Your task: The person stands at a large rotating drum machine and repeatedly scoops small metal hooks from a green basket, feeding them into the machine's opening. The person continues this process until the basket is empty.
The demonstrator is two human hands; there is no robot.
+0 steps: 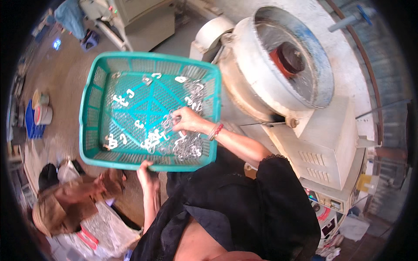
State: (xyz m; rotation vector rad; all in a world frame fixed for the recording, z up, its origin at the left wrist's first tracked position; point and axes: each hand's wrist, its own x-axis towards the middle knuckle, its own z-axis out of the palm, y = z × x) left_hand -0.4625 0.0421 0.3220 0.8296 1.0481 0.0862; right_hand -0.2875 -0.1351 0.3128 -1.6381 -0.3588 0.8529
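A green plastic basket (122, 165) with mesh walls is held out in front of me, tilted a little. My left hand (147, 170) grips its near rim, thumb over the edge. Inside, my right hand (187, 120) is closed on some small shiny metal pieces near the basket's right side. A heap of the same small hook-shaped metal pieces (188, 148) lies in the near right corner. Several white hook-like pieces (121, 100) are scattered over the mesh bottom. Too small to make out is which pieces my right fingers pinch.
A large round metal machine bowl (257, 56) with a reddish-brown centre post stands to the right. Below it is a beige vented housing (324, 148). Cartons and plastic bags (106, 226) lie at lower left. Buckets (43, 115) stand by a blue crate far left.
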